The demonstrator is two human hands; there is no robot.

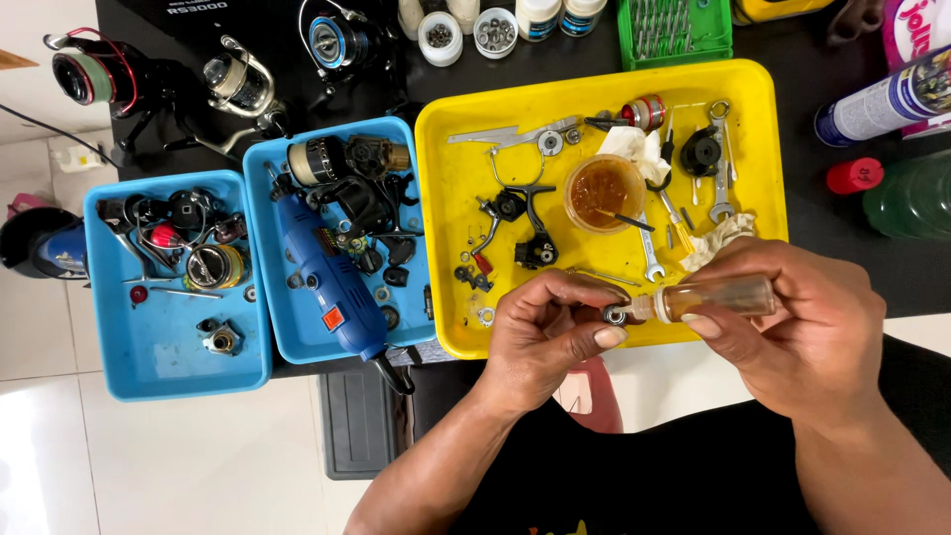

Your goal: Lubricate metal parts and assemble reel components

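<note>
Left hand [550, 332] pinched a small round silver metal bearing [615, 316] between thumb and fingertips, holding it sideways toward 3 o'clock so its face met the nozzle. Right hand [792, 327] was closed around a small clear plastic oil bottle with amber fluid [708, 298], laid level, tip touching the bearing; both sat over the near rim of the yellow plastic tray [456, 198], probably to catch drips. Counted: two blue plastic trays [158, 367], at 9 o'clock; one round tub of amber grease [604, 191], at 12 o'clock.
</note>
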